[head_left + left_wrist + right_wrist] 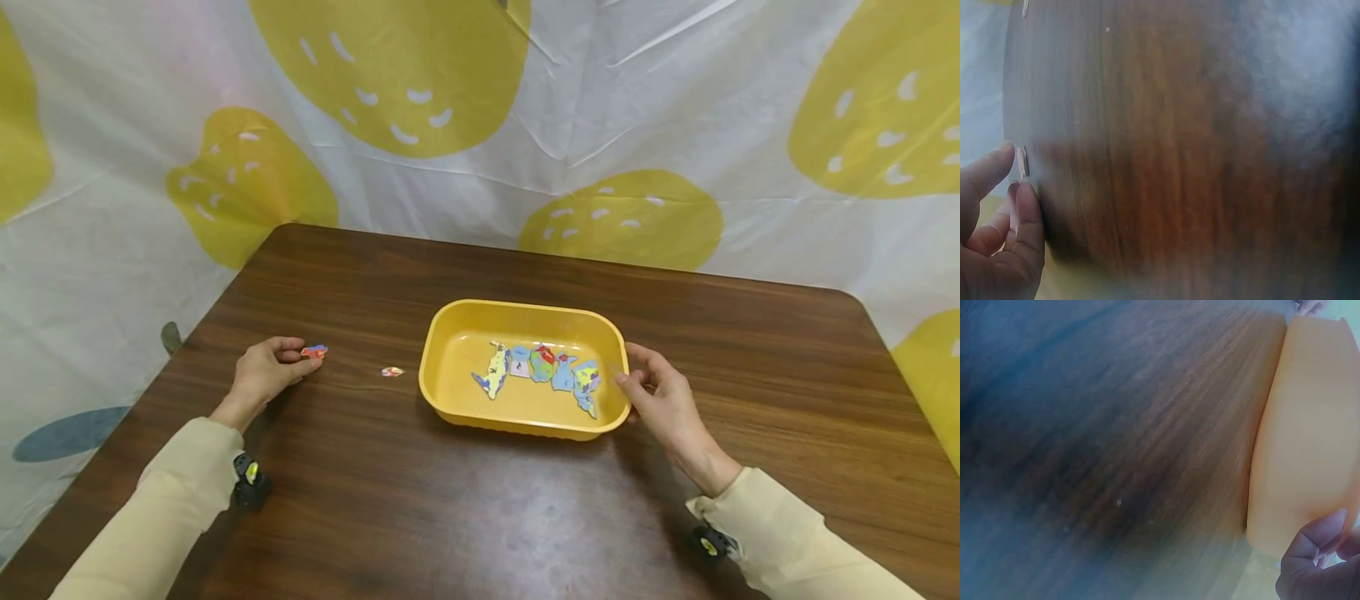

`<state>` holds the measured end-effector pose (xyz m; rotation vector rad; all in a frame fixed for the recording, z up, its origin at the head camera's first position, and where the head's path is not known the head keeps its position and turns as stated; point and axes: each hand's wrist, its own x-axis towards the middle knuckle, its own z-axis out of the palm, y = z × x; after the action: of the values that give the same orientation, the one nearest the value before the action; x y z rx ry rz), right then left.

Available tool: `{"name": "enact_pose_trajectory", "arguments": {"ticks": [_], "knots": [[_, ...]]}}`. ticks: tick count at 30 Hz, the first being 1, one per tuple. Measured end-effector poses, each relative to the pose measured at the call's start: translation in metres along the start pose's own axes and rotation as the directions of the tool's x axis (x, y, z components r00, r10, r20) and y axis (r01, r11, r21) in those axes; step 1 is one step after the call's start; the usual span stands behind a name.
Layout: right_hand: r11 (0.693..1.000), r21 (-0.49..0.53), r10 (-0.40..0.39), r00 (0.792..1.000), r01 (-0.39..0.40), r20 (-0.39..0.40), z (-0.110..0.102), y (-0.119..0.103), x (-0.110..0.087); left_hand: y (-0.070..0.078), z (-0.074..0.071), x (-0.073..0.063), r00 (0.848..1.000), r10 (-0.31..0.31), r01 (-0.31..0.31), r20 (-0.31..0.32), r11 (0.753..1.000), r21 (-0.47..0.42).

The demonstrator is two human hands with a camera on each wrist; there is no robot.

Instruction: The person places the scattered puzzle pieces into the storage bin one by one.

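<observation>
My left hand (266, 371) is low over the left part of the table, thumb and fingertips around a small red and blue map-shaped piece (315, 352). In the left wrist view that piece (1022, 162) appears edge-on between the fingertips. To its right lies a smaller red and yellow piece (392, 372) on the table. My right hand (667, 404) grips the right end of a yellow plastic tray (525, 421), thumb at the rim. Inside the tray, several colourful cutouts lie in a row, among them a yellow piece (495, 371) and a light blue one (564, 374).
The brown wood-grain table (450, 517) ends at the back against a white hanging cloth (442, 200) with yellow fruit shapes. Each sleeve cuff carries a small black device, such as the left one (251, 482).
</observation>
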<state>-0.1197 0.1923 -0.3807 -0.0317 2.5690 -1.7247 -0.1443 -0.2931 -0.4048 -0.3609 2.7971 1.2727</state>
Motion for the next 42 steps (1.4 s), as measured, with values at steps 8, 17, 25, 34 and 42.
{"name": "enact_pose_trajectory", "arguments": {"ticks": [8,17,25,34,42], "knots": [[1.0,0.005,-0.006,1.0,0.006,-0.003,0.0,0.0,0.0,0.002,0.002,0.0,0.997,0.059,-0.052,-0.044,0.989,0.141],[1.0,0.002,-0.006,1.0,0.007,-0.006,0.0,0.0,0.001,0.002,0.004,-0.001,0.995,0.078,-0.068,-0.066,0.987,0.148],[1.0,0.002,0.0,1.0,0.0,-0.006,0.0,0.0,0.001,0.004,0.007,-0.003,0.989,0.115,-0.102,-0.096,0.986,0.135],[1.0,0.004,0.006,1.0,-0.006,-0.005,0.0,0.0,0.0,0.007,0.008,-0.001,0.98,0.158,-0.146,-0.124,0.984,0.102],[1.0,0.008,-0.001,1.0,0.001,-0.006,0.0,0.0,0.001,0.004,0.011,0.003,0.978,0.147,-0.146,-0.146,0.989,0.012]]}}
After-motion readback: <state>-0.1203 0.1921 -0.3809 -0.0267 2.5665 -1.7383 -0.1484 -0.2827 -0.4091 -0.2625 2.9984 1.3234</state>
